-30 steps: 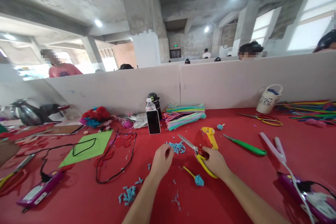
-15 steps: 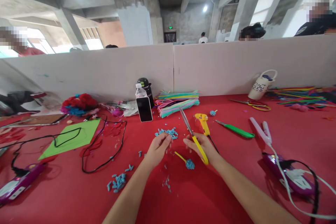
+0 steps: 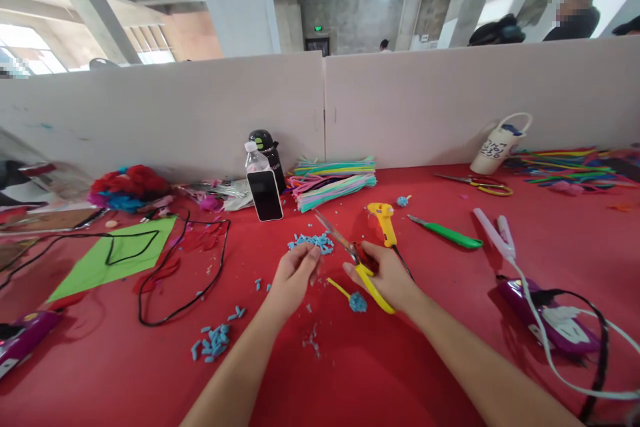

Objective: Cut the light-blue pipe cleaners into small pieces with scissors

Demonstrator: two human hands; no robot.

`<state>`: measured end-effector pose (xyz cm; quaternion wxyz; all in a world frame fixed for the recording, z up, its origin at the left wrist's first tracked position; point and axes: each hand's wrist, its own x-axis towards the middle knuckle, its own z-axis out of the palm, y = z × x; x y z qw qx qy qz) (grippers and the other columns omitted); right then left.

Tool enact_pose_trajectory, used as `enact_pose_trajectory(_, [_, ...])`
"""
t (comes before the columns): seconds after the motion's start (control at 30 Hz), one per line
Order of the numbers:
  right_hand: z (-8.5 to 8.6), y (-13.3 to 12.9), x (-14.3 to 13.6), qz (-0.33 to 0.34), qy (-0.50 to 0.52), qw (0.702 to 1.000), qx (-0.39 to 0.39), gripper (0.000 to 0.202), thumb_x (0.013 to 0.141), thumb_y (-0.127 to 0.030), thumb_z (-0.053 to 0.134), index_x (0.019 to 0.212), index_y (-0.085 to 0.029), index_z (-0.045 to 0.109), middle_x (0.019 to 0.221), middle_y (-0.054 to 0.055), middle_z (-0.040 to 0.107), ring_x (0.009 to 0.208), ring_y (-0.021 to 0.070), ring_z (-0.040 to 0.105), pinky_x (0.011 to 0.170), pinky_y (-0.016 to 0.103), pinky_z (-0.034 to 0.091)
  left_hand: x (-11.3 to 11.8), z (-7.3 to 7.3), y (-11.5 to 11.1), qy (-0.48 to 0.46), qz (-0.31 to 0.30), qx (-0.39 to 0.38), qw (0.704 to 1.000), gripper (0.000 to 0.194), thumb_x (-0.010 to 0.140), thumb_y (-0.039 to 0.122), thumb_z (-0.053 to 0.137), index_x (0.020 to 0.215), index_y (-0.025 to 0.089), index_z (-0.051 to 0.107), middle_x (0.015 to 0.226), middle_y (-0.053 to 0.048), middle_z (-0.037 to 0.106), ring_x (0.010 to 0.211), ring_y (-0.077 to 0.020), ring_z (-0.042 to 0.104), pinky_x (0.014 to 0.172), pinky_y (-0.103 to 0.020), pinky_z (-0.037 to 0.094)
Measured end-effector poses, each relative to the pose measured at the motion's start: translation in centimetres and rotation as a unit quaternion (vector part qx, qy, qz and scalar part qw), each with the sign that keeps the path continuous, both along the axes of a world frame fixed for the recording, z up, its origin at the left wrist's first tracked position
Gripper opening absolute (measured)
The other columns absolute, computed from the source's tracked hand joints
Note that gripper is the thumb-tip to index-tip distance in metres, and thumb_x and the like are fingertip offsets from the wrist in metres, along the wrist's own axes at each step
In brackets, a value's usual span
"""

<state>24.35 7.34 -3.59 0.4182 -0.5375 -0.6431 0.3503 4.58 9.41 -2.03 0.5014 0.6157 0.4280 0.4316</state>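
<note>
My left hand (image 3: 297, 272) is closed in a pinch beside the pile of small blue pieces (image 3: 316, 243); what its fingertips hold is too small to make out. In my right hand (image 3: 385, 273) are yellow-handled scissors (image 3: 369, 285), their blades slightly apart and pointing up and left toward the blue pieces. Between the hands, on the red table (image 3: 350, 373), lies a blue cluster (image 3: 357, 302) on a yellow stem. A second heap of blue pieces (image 3: 214, 343) sits left of my left forearm.
A yellow glue gun (image 3: 384, 221), green knife (image 3: 450, 234) and pink styling tool (image 3: 493, 232) lie to the right. A phone (image 3: 265, 195) leans on bottles behind, beside bundled pipe cleaners (image 3: 333, 181). A black cable (image 3: 225, 260) loops at left near green paper (image 3: 120, 257).
The view has tilted down and shifted slightly. The scissors have turned leftward, bringing their blades nearer my left hand, and my right fingers have moved around the handles.
</note>
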Motion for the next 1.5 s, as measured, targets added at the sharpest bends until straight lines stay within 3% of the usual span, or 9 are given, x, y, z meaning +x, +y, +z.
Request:
enact_pose_trajectory(0.17, [-0.5,0.7,1.1,-0.015,-0.174,0.982,0.067,0.034,0.073,-0.044,0.063,0.060,-0.019,0.045,0.053,-0.005,0.044,0.050,0.0082,0.036,0.050,0.021,0.027,-1.8,0.3,1.1,-0.093,0.091,-0.001,0.992,0.030,0.086,0.034,0.050,0.062,0.015,0.047,0.053,0.004,0.043,0.046,-0.0052,0.038,0.045,-0.019,0.029])
enact_pose_trajectory(0.33, [-1.4,0.9,1.1,-0.041,-0.278,0.952,0.124,0.034,0.077,-0.046,0.056,0.059,-0.020,0.045,0.053,-0.003,0.050,0.049,0.0096,0.038,0.053,0.022,0.026,-2.7,0.7,1.5,-0.131,0.110,-0.018,0.985,0.030,0.086,0.033,0.051,0.062,0.016,0.046,0.052,0.005,0.039,0.045,-0.0050,0.035,0.044,-0.019,0.027])
enact_pose_trajectory(0.57, [-1.5,0.9,1.0,-0.043,-0.328,0.933,0.142,0.029,0.077,-0.043,0.056,0.061,-0.021,0.046,0.056,-0.001,0.056,0.052,0.0117,0.046,0.056,0.023,0.027,-2.6,0.5,1.5,-0.122,0.113,-0.020,0.986,0.031,0.085,0.034,0.052,0.061,0.016,0.045,0.051,0.005,0.037,0.043,-0.0046,0.033,0.043,-0.019,0.026])
enact_pose_trajectory(0.83, [-1.7,1.0,0.9,-0.035,-0.335,0.934,0.120,0.029,0.077,-0.047,0.057,0.064,-0.021,0.052,0.059,0.000,0.060,0.054,0.0124,0.049,0.057,0.023,0.028,-2.2,0.5,1.3,-0.081,0.116,-0.020,0.990,0.032,0.085,0.037,0.051,0.061,0.016,0.044,0.052,0.005,0.038,0.045,-0.0054,0.035,0.044,-0.018,0.028])
enact_pose_trajectory(0.97, [-1.9,1.2,1.1,-0.064,-0.320,0.942,0.084,0.037,0.075,-0.054,0.058,0.060,-0.021,0.050,0.054,-0.001,0.055,0.049,0.0118,0.044,0.051,0.023,0.025,-2.6,0.6,1.7,-0.005,0.127,-0.016,0.992,0.032,0.084,0.038,0.049,0.060,0.017,0.044,0.053,0.005,0.038,0.046,-0.0062,0.035,0.045,-0.019,0.027])
enact_pose_trajectory(1.13, [-2.2,1.6,1.6,-0.094,-0.260,0.960,0.050,0.042,0.075,-0.059,0.056,0.058,-0.021,0.049,0.050,-0.002,0.049,0.046,0.0110,0.040,0.047,0.023,0.025,-4.8,0.0,0.9,0.190,0.134,0.043,0.972,0.032,0.080,0.040,0.049,0.058,0.017,0.043,0.052,0.005,0.034,0.048,-0.0079,0.032,0.046,-0.020,0.023])
enact_pose_trajectory(1.37, [-2.4,2.2,1.7,-0.104,-0.238,0.965,0.034,0.034,0.078,-0.052,0.056,0.065,-0.021,0.056,0.056,-0.001,0.057,0.052,0.0117,0.050,0.051,0.022,0.027,-9.9,-1.6,-3.0,0.455,0.166,0.142,0.863,0.037,0.082,0.041,0.049,0.057,0.019,0.035,0.052,0.005,0.032,0.049,-0.0097,0.033,0.050,-0.022,0.027])
enact_pose_trajectory(1.43, [-2.3,2.2,1.6,-0.113,-0.243,0.963,0.037,0.030,0.077,-0.050,0.058,0.067,-0.022,0.058,0.060,0.000,0.061,0.057,0.0128,0.054,0.052,0.022,0.026,-11.1,-2.0,-3.6,0.456,0.170,0.199,0.851,0.032,0.081,0.039,0.052,0.059,0.019,0.041,0.060,0.002,0.046,0.057,-0.0121,0.044,0.057,-0.023,0.037])
enact_pose_trajectory(1.5, [-2.3,2.2,1.5,-0.119,-0.244,0.962,0.043,0.030,0.076,-0.050,0.060,0.067,-0.021,0.059,0.063,0.001,0.063,0.060,0.0137,0.057,0.052,0.023,0.026,-11.8,-2.4,-4.1,0.430,0.201,0.256,0.842,0.018,0.079,0.037,0.056,0.074,0.020,0.054,0.082,-0.004,0.059,0.077,-0.0178,0.056,0.070,-0.027,0.044])
